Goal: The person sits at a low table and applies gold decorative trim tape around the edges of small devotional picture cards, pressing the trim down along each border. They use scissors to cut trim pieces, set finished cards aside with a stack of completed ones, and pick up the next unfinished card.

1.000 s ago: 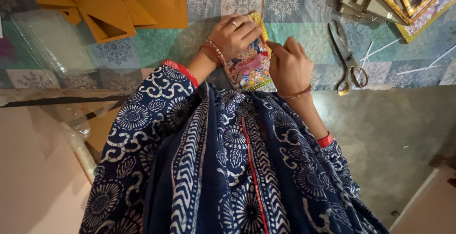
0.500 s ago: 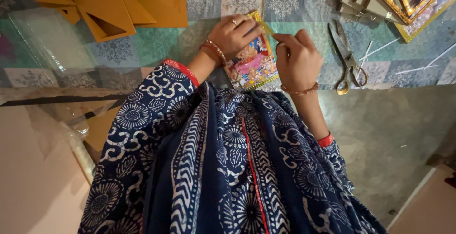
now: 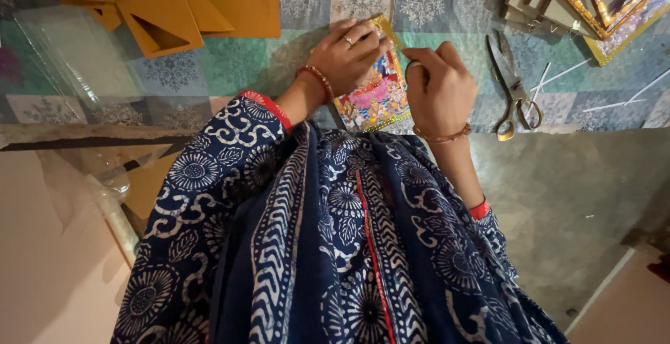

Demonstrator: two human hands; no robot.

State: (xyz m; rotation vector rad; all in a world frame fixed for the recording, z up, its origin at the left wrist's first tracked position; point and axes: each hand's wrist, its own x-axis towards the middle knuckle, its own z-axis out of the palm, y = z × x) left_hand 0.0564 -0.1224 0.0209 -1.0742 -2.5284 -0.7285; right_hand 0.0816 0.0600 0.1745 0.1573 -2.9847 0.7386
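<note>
– Right hand (image 3: pixel 438 87) slid a bit further right since half a second ago, fist closed just off the colourful picture card's (image 3: pixel 377 96) right edge.

– Left hand (image 3: pixel 347 54)?

– Lying flat, fingers pressing the card's far-left corner onto the patterned cloth (image 3: pixel 230 72). Scissors (image 3: pixel 513 89) lie right.

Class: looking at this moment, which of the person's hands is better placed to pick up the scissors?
Probably the right hand: it lies between the colourful picture and the scissors, while the left hand presses on the picture.
</note>
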